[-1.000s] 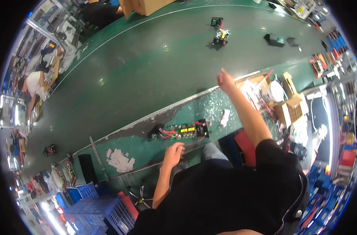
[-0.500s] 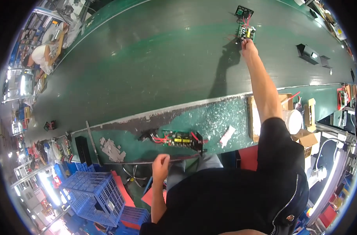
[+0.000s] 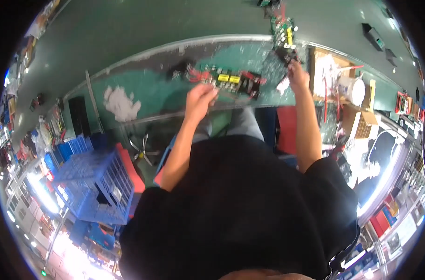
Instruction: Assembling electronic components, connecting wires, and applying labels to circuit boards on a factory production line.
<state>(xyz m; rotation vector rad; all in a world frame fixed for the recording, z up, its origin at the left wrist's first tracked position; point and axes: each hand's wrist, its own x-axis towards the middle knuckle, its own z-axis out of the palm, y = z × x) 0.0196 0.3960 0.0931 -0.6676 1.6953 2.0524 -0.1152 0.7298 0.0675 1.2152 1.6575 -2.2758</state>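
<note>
My right hand (image 3: 298,78) is closed on the near end of a green circuit board (image 3: 281,33) with a yellow-wrapped part, raised over the bench's far edge. Red wires run from its far end to a dark panel (image 3: 268,3), partly cut off by the picture's top. A second green circuit board (image 3: 226,78) lies on the bench, with two yellow parts, red wires at its left and a dark plate at its right end. Close to this board's near left edge is my left hand (image 3: 200,100), fingers pressed together; blur hides whether they grip anything.
Beyond the bench runs a wide green belt (image 3: 184,21) with dark metal housings (image 3: 373,37) at right. White scraps (image 3: 121,103) and a black block (image 3: 78,115) sit on the left of the bench. An open carton (image 3: 332,58) and white tub (image 3: 351,91) stand right; a blue crate (image 3: 96,179) is lower left.
My right hand has drawn its board and wired panel off the belt toward me. My left hand has come up to the bench board. The whole view has shifted.
</note>
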